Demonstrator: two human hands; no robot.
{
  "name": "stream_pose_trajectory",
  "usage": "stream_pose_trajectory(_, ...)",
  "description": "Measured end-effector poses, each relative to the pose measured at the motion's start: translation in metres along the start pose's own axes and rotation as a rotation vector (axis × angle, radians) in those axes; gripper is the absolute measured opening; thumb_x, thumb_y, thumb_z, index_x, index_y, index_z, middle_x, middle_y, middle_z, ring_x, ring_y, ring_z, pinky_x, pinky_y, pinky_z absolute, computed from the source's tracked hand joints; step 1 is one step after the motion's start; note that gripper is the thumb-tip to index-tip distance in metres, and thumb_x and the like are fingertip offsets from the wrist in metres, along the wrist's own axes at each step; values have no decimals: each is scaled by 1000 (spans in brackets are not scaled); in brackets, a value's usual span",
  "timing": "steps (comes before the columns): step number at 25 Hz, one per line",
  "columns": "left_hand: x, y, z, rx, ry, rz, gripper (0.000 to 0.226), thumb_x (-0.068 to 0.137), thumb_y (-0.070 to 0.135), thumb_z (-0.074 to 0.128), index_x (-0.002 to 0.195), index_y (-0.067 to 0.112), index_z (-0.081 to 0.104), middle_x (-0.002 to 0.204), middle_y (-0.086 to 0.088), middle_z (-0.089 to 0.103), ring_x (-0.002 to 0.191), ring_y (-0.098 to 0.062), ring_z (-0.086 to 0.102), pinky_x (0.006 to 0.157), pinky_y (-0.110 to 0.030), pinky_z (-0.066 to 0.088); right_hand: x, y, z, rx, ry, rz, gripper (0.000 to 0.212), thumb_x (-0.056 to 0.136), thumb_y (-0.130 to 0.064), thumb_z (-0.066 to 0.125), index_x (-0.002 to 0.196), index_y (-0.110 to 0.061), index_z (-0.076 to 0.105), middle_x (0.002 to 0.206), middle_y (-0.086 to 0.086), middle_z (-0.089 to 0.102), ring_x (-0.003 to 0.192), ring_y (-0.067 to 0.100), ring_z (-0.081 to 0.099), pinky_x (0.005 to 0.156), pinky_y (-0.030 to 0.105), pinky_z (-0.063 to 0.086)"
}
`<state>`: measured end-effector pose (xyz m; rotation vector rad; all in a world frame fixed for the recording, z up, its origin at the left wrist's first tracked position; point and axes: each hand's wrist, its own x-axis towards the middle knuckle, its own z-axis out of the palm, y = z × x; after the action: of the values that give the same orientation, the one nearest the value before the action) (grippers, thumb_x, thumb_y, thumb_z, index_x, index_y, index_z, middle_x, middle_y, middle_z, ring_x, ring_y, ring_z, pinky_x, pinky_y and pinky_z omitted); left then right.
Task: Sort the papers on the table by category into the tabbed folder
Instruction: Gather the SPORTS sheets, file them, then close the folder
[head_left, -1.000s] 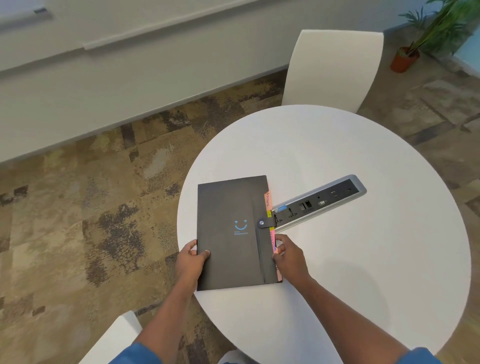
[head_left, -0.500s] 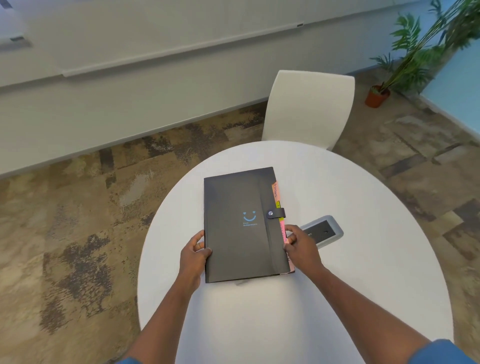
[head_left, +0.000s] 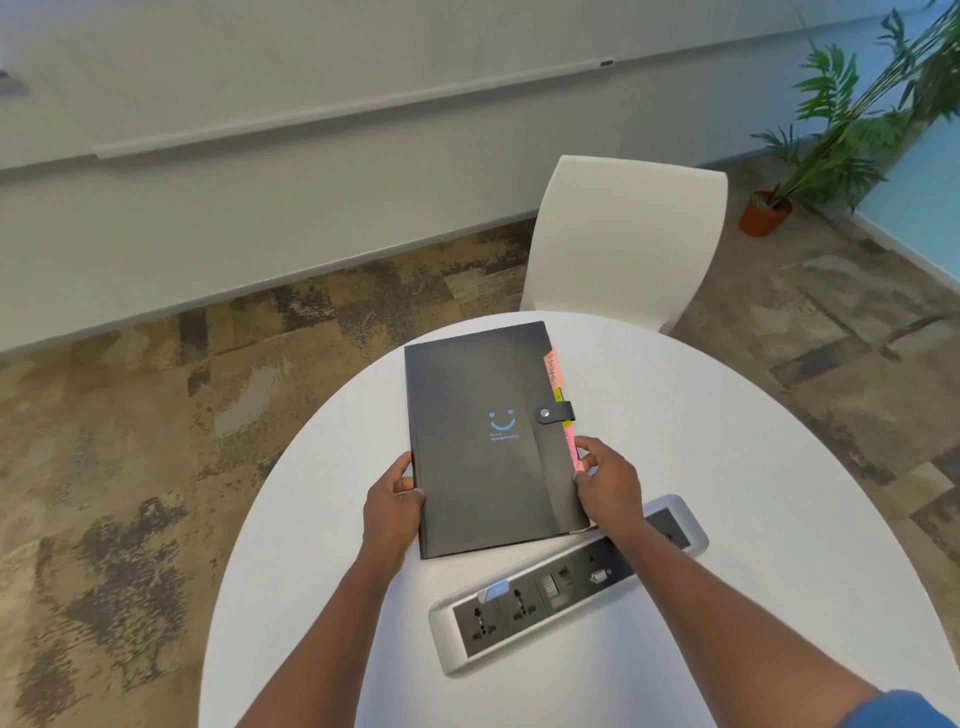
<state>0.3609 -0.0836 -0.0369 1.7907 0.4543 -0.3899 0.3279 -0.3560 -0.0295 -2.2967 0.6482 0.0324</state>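
A black tabbed folder (head_left: 488, 441) with a blue smiley on its cover lies shut on the round white table (head_left: 727, 467), its snap strap (head_left: 555, 413) fastened on the right edge. Orange, yellow and pink tabs (head_left: 556, 368) stick out along that edge. My left hand (head_left: 394, 506) grips the folder's lower left edge. My right hand (head_left: 608, 483) holds the lower right edge beside the pink tab. No loose papers show on the table.
A grey power socket strip (head_left: 545, 597) is set in the table just below the folder, under my right forearm. A white chair (head_left: 623, 244) stands at the table's far side. A potted plant (head_left: 769, 208) stands on the patterned carpet at the right.
Both hands have carried the folder away from me across the table, past the socket strip, which now lies nearer than the folder. The camera view has shifted.
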Motion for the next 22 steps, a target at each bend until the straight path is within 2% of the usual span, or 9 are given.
stream_pose_trajectory(3, 7, -1, 8, 175, 64, 87, 57, 93, -1, 46, 142, 27, 51, 97, 5, 69, 91, -17, 64, 81, -31, 52, 10, 5, 4, -5, 9, 7, 42, 86, 2, 58, 122, -18, 67, 108, 6, 71, 99, 28, 64, 85, 32, 50)
stream_pose_trajectory(7, 5, -7, 14, 433, 132, 256, 47, 92, 4, 46, 132, 24, 60, 93, -1, 61, 92, -22, 59, 75, -26, 43, 12, 9, 2, 38, 24, 81, 37, 92, -3, 56, 126, -13, 65, 123, 8, 68, 110, 28, 61, 91, 27, 44)
stream_pose_trajectory(8, 3, -8, 16, 552, 137, 289, 43, 92, 7, 47, 130, 23, 59, 99, -5, 59, 98, -24, 57, 77, -27, 44, 11, 5, 1, 48, 56, 108, 37, 93, -5, 55, 128, -12, 62, 125, 10, 65, 114, 29, 59, 94, 30, 44)
stream_pose_trajectory(10, -3, -8, 24, 799, 172, 377, 46, 93, 16, 53, 139, 19, 49, 127, -9, 53, 117, -28, 50, 92, -36, 47, 6, -6, 4, -22, 135, 52, 38, 93, -10, 56, 131, -12, 57, 131, 10, 58, 119, 30, 55, 99, 38, 44)
stream_pose_trajectory(13, -14, -12, 49, 939, 62, 523, 59, 96, 34, 49, 151, 16, 35, 156, -10, 33, 142, -31, 33, 116, -43, 31, -10, -12, 25, -244, 56, -207, 52, 93, -26, 58, 142, -13, 47, 149, 9, 46, 135, 29, 44, 110, 42, 39)
stream_pose_trajectory(15, -17, -26, 63, 1034, -18, 493, 64, 98, 45, 26, 156, 20, 21, 165, -7, 13, 152, -30, 11, 122, -48, 14, -16, -1, 40, -400, -76, -219, 64, 96, -41, 49, 153, -17, 31, 162, 8, 25, 148, 29, 25, 118, 45, 27)
stream_pose_trajectory(17, -15, -41, 66, 1083, 5, 485, 66, 96, 48, 14, 158, 22, 13, 166, -4, 5, 153, -27, 1, 123, -50, 5, -19, 13, 51, -510, -130, -202, 67, 99, -50, 29, 157, -22, 16, 166, 4, 8, 152, 29, 9, 121, 48, 15)
stream_pose_trajectory(19, -13, -48, 66, 1109, 54, 520, 64, 98, 46, 17, 158, 21, 14, 166, -4, 7, 153, -26, 1, 122, -50, 5, -22, 20, 58, -552, -86, -232, 69, 96, -53, 12, 158, -22, 9, 166, 4, 2, 153, 29, 2, 122, 50, 9)
stream_pose_trajectory(22, -13, -53, 70, 1112, 107, 555, 63, 99, 42, 24, 158, 20, 16, 166, -5, 9, 153, -25, 2, 122, -50, 7, -24, 25, 67, -616, -7, -258, 66, 99, -49, 11, 158, -19, 9, 166, 7, 3, 153, 30, 4, 121, 51, 10)
